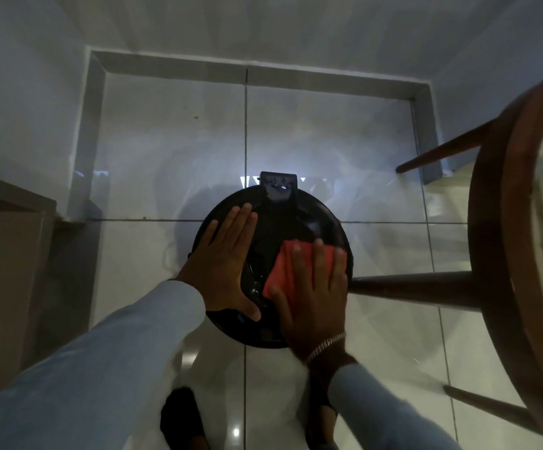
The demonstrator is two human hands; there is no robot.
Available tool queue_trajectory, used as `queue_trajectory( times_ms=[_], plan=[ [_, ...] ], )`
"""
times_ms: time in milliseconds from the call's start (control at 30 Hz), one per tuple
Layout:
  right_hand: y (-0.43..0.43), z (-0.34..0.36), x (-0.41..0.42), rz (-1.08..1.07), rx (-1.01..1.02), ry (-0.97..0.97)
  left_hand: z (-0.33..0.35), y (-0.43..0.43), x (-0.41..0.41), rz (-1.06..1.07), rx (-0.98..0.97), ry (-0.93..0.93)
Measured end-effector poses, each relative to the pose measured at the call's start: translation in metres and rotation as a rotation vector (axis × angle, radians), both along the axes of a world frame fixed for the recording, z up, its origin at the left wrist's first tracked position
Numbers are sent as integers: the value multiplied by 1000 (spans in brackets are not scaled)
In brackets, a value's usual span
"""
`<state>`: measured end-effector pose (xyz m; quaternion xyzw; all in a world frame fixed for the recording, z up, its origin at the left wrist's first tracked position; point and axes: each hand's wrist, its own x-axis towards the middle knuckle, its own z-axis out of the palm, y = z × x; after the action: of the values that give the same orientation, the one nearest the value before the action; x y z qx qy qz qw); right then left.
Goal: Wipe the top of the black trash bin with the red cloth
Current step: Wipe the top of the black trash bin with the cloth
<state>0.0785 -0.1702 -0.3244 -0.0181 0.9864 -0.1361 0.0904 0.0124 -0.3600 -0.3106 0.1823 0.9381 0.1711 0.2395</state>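
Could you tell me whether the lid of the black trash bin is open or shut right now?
Shut: the bin lid lies flat, with the left hand and the right hand pressing the red cloth on it.

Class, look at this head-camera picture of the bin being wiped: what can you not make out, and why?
- Bin body: hidden under its own lid, seen from above.
- Cloth: partly covered by the right hand.
- Lid under the left hand: covered.
- Whether the lid is clean: too dark and glossy.
- Table: cut off by the right edge.
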Motion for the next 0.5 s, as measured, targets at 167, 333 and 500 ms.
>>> queue_trajectory(
  times_ms=[167, 333, 500],
  plan=[
    [10, 2, 21, 84, -16, -39, -2, -1, -1, -23, 6, 17],
    [-22, 10, 24, -430, -203, -39, -9, -5, 1, -13, 43, 54],
    [-95, 26, 23, -916, -401, -235, -13, 0, 3, 31, 75, 84]
  ],
)
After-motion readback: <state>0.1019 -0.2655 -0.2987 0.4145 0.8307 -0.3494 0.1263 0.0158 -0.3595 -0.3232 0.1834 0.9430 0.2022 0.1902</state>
